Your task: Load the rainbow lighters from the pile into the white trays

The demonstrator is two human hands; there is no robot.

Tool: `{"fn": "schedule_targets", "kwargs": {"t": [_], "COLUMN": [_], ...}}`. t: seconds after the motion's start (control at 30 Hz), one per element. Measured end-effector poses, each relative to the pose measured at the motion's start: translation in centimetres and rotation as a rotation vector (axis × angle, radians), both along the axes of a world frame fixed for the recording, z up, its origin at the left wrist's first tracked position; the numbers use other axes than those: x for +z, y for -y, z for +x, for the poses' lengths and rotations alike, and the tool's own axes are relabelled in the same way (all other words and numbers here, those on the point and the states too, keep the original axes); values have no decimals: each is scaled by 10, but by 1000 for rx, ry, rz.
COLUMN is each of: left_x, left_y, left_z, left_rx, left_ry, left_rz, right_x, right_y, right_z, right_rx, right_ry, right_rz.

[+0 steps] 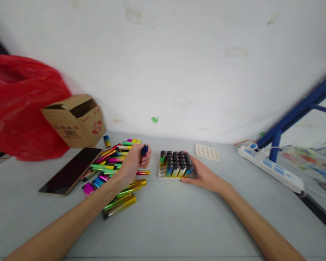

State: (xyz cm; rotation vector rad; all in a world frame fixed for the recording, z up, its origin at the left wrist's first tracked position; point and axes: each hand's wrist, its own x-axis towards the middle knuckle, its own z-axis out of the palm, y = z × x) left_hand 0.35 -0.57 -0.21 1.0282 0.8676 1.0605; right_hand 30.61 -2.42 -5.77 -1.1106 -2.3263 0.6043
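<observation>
My left hand (134, 161) is closed around a dark blue lighter (144, 149), held above a heap of shiny multicoloured lighters (116, 170) on the grey table. My right hand (203, 175) rests against the right front side of a white tray (161, 173) packed with several upright lighters with black tops (176, 159). The tray's left column has open slots.
A dark phone (70, 170) lies left of the heap. Behind it lies an open cardboard box (76, 121) and a red plastic bag (19, 105). An empty white tray (207, 152) lies behind the full one. A white power strip (271, 166) and a blue frame (296, 112) are right.
</observation>
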Motion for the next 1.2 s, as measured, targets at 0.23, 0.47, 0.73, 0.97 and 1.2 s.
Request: {"fn": "schedule_targets", "kwargs": {"t": [0.23, 0.47, 0.73, 0.97, 1.2], "left_x": [-4, -2, -8, -12, -15], "left_y": [1, 11, 4, 3, 6], "left_z": [3, 4, -1, -1, 2], "left_rx": [-47, 71, -20, -44, -94], "left_ry": [-27, -532, -682, -701, -729], "left_rz": [55, 590, 783, 801, 793], "right_x": [5, 6, 5, 6, 6], "right_y": [1, 1, 0, 1, 0], "right_z": [-2, -2, -3, -3, -4], "right_rx": [-5, -2, -3, -9, -4], "right_ry": [3, 3, -10, -10, -9], "right_rz": [-18, -11, -18, -23, -17]}}
